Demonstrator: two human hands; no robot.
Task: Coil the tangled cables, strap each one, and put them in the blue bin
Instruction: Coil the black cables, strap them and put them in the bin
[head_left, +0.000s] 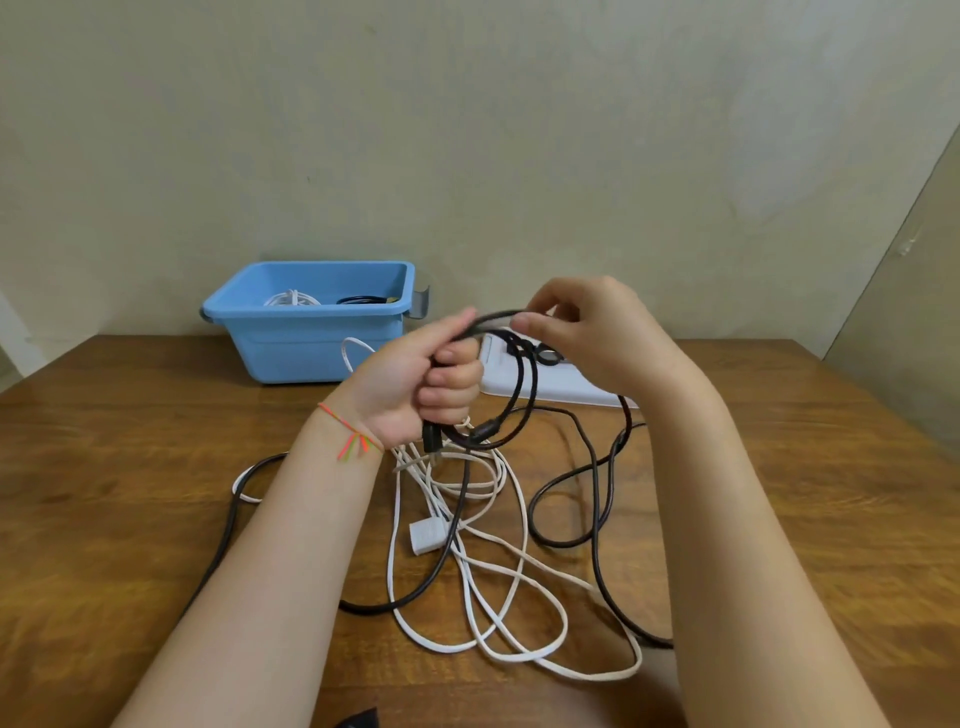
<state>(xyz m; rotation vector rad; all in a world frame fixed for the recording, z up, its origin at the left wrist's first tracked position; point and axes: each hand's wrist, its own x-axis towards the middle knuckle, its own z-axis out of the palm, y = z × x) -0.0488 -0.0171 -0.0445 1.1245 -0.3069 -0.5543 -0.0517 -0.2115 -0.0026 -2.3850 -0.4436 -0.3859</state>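
Wood-grain brown tabletop (156, 467) spreads under your arms, with the blue plastic bin (311, 332) at its far edge holding a white coil and a black one. White flat cables (511, 566) lie tangled near you, crossed by the thick black power cable (597, 499). Your left hand (415, 384) fists its loops; your right hand (587, 332) pinches the top strand.

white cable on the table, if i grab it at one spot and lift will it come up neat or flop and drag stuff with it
The white cable will probably flop: it lies in loose, irregular loops on the table. It will likely drag the black cable too, since the two cross in several places. Its white plug would probably dangle as the heaviest part.
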